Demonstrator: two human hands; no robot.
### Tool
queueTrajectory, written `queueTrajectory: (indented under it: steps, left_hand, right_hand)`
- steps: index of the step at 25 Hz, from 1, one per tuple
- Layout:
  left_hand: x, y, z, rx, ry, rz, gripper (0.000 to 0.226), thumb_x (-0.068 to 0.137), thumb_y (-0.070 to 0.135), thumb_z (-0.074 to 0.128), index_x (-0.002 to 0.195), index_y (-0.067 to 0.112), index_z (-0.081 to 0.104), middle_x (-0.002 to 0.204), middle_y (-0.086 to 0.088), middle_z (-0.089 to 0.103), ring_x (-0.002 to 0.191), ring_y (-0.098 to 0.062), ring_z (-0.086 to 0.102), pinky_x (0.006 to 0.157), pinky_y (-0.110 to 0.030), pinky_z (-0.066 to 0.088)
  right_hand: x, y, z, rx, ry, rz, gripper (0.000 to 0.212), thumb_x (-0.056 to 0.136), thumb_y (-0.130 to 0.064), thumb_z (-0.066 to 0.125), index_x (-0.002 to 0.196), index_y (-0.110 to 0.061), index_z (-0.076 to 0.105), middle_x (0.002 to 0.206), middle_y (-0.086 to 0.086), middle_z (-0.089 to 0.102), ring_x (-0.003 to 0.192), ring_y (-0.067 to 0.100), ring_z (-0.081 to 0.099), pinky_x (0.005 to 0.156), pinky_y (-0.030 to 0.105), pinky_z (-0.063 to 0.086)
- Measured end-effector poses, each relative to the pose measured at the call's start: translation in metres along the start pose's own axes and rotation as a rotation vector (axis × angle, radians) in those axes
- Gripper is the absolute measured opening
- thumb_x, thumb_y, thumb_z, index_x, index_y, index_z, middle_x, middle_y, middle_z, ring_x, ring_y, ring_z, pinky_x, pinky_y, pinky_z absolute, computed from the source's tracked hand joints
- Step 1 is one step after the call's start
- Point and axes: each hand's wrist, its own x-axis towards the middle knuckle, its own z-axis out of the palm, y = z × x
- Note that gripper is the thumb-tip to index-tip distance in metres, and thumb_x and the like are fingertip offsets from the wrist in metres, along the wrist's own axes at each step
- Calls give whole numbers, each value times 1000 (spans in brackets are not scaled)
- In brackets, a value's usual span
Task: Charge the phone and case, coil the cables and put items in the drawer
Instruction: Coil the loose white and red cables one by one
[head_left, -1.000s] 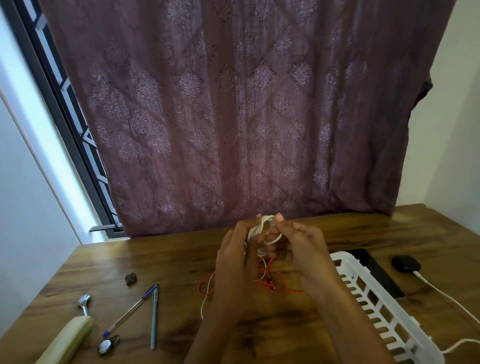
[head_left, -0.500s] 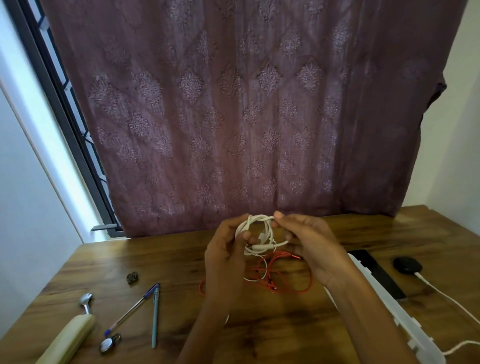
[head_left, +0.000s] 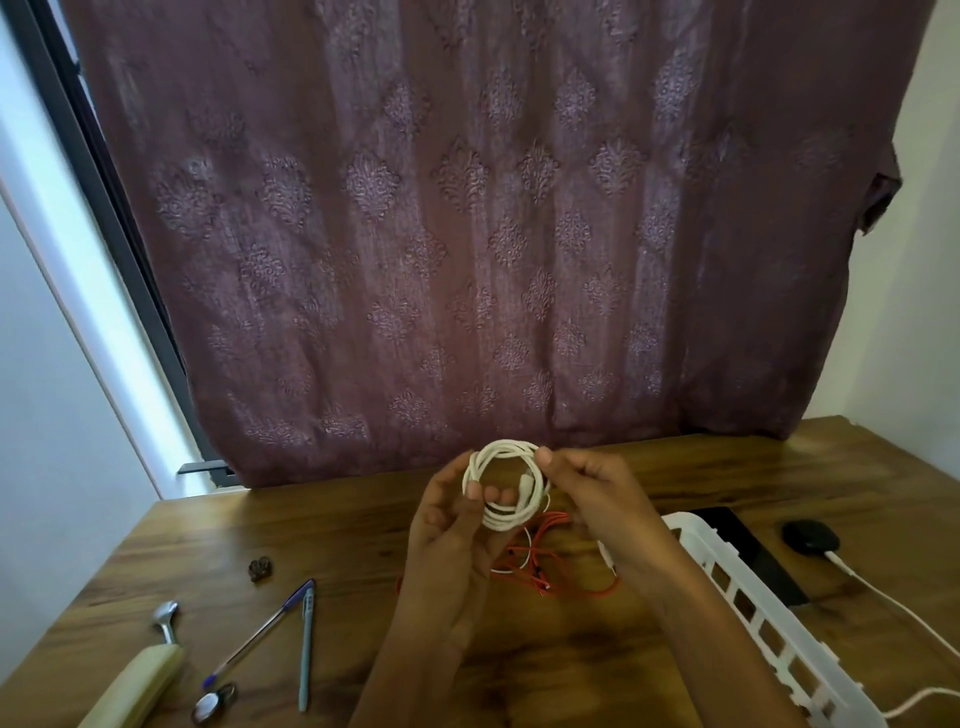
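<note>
A white cable (head_left: 506, 486) wound into a round coil hangs in the air above the wooden table (head_left: 597, 660). My left hand (head_left: 447, 525) holds the coil's left side with fingers through the loop. My right hand (head_left: 592, 499) pinches its upper right edge. Below the hands a loose red cable (head_left: 550, 569) lies tangled on the table. At the right a black phone (head_left: 748, 556) lies flat beside a black case (head_left: 810, 538) with a white charging cable (head_left: 898, 608) plugged in.
A white slotted plastic basket (head_left: 753, 613) stands at the right front. Two pens (head_left: 291, 636), a cream-handled tool (head_left: 140, 675), a small metal piece (head_left: 213, 704) and a dark clip (head_left: 260, 569) lie at the left. A maroon curtain (head_left: 467, 234) hangs behind.
The hands have spread a little and the white cable now shows as a neat open ring, held higher. The view has tilted slightly.
</note>
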Motion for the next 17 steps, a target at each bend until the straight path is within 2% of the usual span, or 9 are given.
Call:
queueTrajectory:
  steps: [2,3,5,6,7,9,11,14,17]
  left_hand:
    - [-1,1,-1,106,16,-60,24,87,2,49,109,7,57,94,-15,65,84,-23,66,67,-31,59]
    - [0,3,-3,211,27,-74,26,87,0,51,111,9,57,100,-14,65,90,-25,64,72,-33,58]
    - [6,14,-8,431,-4,-49,39,85,0,57,120,15,52,110,-7,65,100,-24,64,84,-40,53]
    - [9,21,-9,562,-67,-18,45,84,3,59,125,19,50,112,-2,65,103,-20,64,88,-39,52]
    - [11,27,-9,713,-158,19,50,84,7,61,128,24,48,112,4,66,104,-13,64,90,-33,52]
    - [12,34,-6,985,-312,100,47,84,11,63,123,35,52,106,13,68,101,-3,64,87,-20,51]
    - [10,36,-1,1135,-313,211,40,85,5,60,110,37,61,94,16,71,91,1,66,75,-10,50]
    - [2,34,3,1145,-195,326,33,86,0,57,100,27,69,80,23,68,75,9,66,64,-3,46]
    - [0,25,4,1001,-72,312,30,86,-4,56,96,21,71,79,13,70,69,4,67,59,-5,47]
  right_hand:
    - [-1,4,-2,-5,3,-7,29,93,-16,50,86,6,67,37,-14,51,36,-4,45,41,8,33]
    - [-1,5,-4,-49,1,-38,28,93,-17,51,86,3,68,42,-13,56,40,-4,48,45,10,37]
    - [1,5,-6,-189,-24,-110,23,91,-20,54,83,-9,72,63,-3,70,60,6,63,63,32,51]
    - [1,5,-7,-254,-38,-129,21,91,-22,55,81,-15,73,72,3,72,71,18,66,72,42,51]
    - [0,3,-7,-289,-66,-145,21,90,-23,56,79,-20,73,76,6,72,75,24,66,76,45,49]
    - [-1,-1,-6,-303,-150,-184,24,89,-25,57,73,-34,72,75,1,72,72,22,63,73,40,49]
    - [-3,-6,-5,-275,-192,-199,26,86,-26,61,68,-43,70,73,-5,70,71,14,62,70,32,47]
    - [1,-1,-7,-260,9,-247,17,77,-20,72,66,-33,68,68,-8,62,68,4,56,66,21,45]
    - [4,10,-10,-599,225,-473,8,79,-15,70,77,-22,73,76,-12,56,78,7,53,72,17,41]
